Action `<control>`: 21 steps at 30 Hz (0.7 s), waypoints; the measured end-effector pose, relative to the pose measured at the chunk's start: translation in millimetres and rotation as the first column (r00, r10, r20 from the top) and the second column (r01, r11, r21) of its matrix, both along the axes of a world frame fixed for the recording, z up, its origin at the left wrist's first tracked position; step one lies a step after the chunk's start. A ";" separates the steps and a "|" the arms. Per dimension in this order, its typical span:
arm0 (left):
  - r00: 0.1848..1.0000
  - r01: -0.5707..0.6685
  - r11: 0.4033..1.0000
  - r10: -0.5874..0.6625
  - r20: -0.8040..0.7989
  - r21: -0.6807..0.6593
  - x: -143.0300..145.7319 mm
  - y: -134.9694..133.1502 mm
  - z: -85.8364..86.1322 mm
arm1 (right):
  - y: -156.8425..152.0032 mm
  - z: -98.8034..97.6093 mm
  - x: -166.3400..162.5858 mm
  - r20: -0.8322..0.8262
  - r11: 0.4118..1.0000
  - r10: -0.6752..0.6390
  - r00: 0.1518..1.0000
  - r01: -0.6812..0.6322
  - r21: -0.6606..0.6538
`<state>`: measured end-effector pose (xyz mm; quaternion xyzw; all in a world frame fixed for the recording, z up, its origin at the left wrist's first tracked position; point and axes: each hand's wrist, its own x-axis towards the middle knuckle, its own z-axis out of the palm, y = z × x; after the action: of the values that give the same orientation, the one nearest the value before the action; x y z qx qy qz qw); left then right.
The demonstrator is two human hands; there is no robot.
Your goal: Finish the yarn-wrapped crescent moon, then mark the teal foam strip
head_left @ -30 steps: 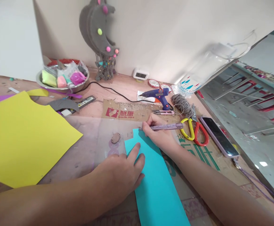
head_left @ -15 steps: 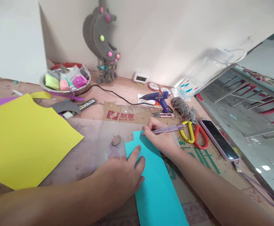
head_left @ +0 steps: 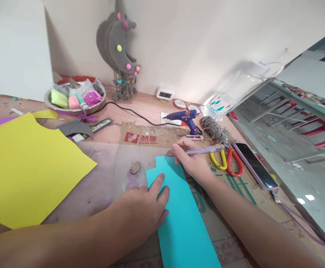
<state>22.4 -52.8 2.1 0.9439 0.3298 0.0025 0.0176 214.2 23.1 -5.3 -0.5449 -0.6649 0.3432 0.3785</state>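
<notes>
A long turquoise sheet (head_left: 179, 219) lies on the worktable in front of me. My left hand (head_left: 142, 208) rests flat on its left edge, fingers stretched out, pressing it down. My right hand (head_left: 193, 160) grips a thin purple pen-like tool (head_left: 204, 150) in a writing hold. The tool's tip touches the far end of the turquoise sheet, near a notch in its top edge.
A large yellow sheet (head_left: 25, 167) lies at the left. Yellow-and-red scissors (head_left: 226, 160), a phone (head_left: 252, 163), a twine ball (head_left: 211, 127), a blue glue gun (head_left: 185, 118) and small snips sit beyond my right hand. A metal bowl of coloured packets (head_left: 74, 98) stands at the back left.
My right hand and the tool have stayed at the sheet's far end with only small shifts. The view has drifted slightly. My left hand has not moved.
</notes>
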 end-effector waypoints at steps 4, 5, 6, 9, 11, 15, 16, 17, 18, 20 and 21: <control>0.999 0.000 1.000 0.000 0.032 0.010 -0.6 -0.2 -4.0 | 3.6 1.5 13.3 -0.009 0.999 -0.031 0.999 0.031 -0.016; 0.999 -0.001 1.000 0.001 0.036 0.012 -0.6 -0.2 -4.7 | 3.9 0.3 14.3 -0.005 0.999 -0.039 0.999 0.039 -0.033; 0.999 -0.003 1.000 0.002 0.038 0.014 -0.6 -0.1 -5.1 | 3.8 -1.3 14.2 0.000 0.998 -0.046 0.999 0.046 -0.049; 0.999 -0.004 1.000 0.003 0.045 0.013 -0.6 0.1 -3.8 | 2.4 -6.3 9.9 0.028 0.998 -0.048 0.998 0.049 -0.040; 0.999 0.005 1.000 -0.005 0.036 -0.001 -0.7 0.3 -1.5 | 1.4 -8.4 6.8 0.063 0.999 -0.035 0.997 0.035 0.002; 1.000 0.008 0.999 -0.007 0.021 -0.032 -0.7 0.3 1.4 | 1.4 -9.7 5.1 0.104 0.997 -0.064 0.993 0.059 0.048; 1.000 0.007 0.999 -0.006 0.024 -0.036 -0.7 0.3 1.2 | 1.7 -10.0 5.5 0.104 0.996 -0.075 0.992 0.069 0.053; 1.000 0.006 0.999 -0.005 0.028 -0.038 -0.6 0.2 0.6 | 2.0 -10.4 5.9 0.103 0.995 -0.082 0.991 0.077 0.057; 0.999 0.004 0.999 -0.003 0.032 -0.038 -0.5 0.1 -0.2 | 2.3 -10.9 6.3 0.101 0.995 -0.086 0.991 0.080 0.059; 0.999 0.002 1.000 -0.001 0.041 -0.029 -0.4 0.0 -1.9 | 2.7 -11.9 6.8 0.100 0.995 -0.087 0.991 0.081 0.057; 0.999 0.002 1.000 -0.001 0.045 -0.022 -0.4 0.0 -2.5 | 2.8 -12.3 6.8 0.102 0.995 -0.084 0.991 0.079 0.053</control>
<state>22.0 -52.8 -0.4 0.9435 0.3288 0.0199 0.0353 221.0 25.9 -17.6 -0.5793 -0.6692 0.2822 0.3701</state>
